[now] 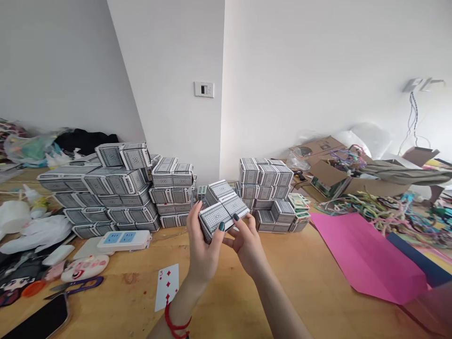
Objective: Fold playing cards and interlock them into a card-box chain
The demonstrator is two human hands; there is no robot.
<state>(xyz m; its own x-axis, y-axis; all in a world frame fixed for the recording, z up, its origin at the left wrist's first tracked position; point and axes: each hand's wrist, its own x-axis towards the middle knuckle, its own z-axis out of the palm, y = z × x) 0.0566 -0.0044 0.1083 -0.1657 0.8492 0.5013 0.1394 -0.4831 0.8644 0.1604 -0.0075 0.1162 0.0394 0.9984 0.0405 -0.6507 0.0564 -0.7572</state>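
Both hands hold a block of folded playing cards (222,209) in the air above the tabletop (247,301), just in front of the stacks (106,193) of like blocks. The left hand (203,249) curls its fingers round the near end, thumb pressed on top, while the right hand (247,242) pinches the lower edge. The block looks built of several joined cubes, so an uneven squeeze or twist could split a joint or drop a piece, and a forward swing could topple the stacks.

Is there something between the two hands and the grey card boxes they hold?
Nothing visible. The left hand and the right hand grip the card boxes directly, above the wooden table.
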